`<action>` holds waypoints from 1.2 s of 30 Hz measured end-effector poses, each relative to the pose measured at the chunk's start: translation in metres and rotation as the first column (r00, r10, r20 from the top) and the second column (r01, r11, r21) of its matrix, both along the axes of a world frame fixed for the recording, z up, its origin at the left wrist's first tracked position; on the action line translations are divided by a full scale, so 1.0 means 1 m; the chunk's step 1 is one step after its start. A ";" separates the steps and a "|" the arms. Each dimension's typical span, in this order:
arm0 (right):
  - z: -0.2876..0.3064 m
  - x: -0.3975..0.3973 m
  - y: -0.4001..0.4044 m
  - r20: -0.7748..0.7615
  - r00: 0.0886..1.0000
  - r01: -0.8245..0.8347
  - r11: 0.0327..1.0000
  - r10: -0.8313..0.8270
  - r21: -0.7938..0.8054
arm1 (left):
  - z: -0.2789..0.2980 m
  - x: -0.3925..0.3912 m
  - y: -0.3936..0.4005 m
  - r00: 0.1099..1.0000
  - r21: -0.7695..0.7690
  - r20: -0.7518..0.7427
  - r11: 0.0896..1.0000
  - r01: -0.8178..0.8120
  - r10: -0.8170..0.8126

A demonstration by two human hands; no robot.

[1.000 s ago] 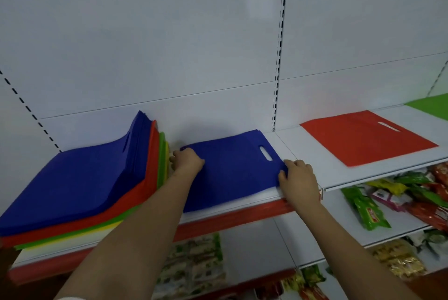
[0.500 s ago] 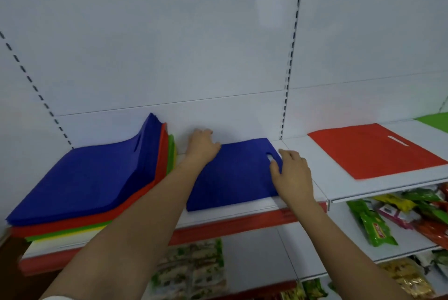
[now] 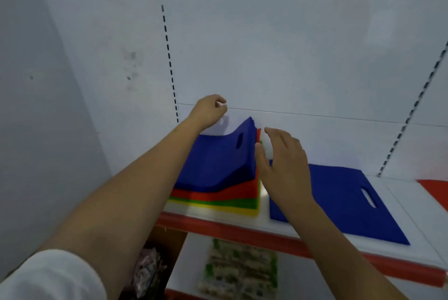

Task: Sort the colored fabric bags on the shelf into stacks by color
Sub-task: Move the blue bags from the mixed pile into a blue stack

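While both hands hover, the mixed stack seemingly sits between.

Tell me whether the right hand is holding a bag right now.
No: the right hand hovers open beside the mixed stack, fingers spread, gripping nothing.

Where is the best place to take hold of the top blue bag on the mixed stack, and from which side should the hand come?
Probably at the raised far-right corner of the top blue bag, near its handle slot. The mixed stack curls up against the back wall there, so the bag edges fan apart. The open right hand already sits at that side and could pinch the top layer from the right.
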State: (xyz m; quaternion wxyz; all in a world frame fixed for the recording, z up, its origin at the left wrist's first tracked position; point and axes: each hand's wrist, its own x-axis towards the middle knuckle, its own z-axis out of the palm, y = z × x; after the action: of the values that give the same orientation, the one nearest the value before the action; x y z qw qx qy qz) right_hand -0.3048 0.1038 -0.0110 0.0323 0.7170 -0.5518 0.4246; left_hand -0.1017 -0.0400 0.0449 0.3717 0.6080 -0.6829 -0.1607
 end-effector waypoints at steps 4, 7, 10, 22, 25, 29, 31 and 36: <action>0.001 0.042 0.000 -0.197 0.980 0.036 0.999 -0.028 0.038 | -0.054 0.079 -0.005 0.973 0.101 0.155 0.977 -0.187 0.170; -0.007 0.058 -0.001 -0.300 0.951 0.111 0.989 -0.077 0.098 | -0.086 0.109 -0.003 0.921 0.151 0.327 0.950 -0.273 0.213; -0.024 0.057 -0.001 -0.366 0.925 0.191 0.959 -0.105 0.210 | -0.112 0.116 -0.001 0.861 0.215 0.490 0.937 -0.274 0.139; -0.042 0.065 -0.001 -0.503 0.846 0.301 0.936 -0.173 0.184 | -0.128 0.102 -0.006 0.645 -0.076 0.691 0.920 -0.384 0.326; -0.036 0.067 0.000 -0.548 0.829 0.275 0.935 -0.111 0.226 | -0.123 0.099 -0.003 0.671 -0.071 0.668 0.924 -0.375 0.323; -0.028 0.064 0.001 -0.530 0.835 0.262 0.954 -0.147 0.149 | -0.115 0.109 0.000 0.822 -0.056 0.458 0.934 -0.353 0.338; -0.026 0.063 0.001 -0.446 0.876 0.240 0.968 -0.182 0.077 | -0.103 0.111 0.005 0.896 -0.080 0.290 0.941 -0.328 0.337; -0.021 0.049 0.006 -0.144 0.976 0.150 0.985 -0.160 -0.080 | -0.062 0.094 0.018 0.955 -0.150 0.022 0.946 -0.289 0.295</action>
State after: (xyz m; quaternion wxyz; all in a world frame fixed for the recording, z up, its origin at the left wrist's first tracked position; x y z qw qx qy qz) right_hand -0.2562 0.1095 -0.0321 0.1313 0.7001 -0.5874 0.3842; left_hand -0.0082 -0.0217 -0.0173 0.4193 0.6771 -0.6034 -0.0401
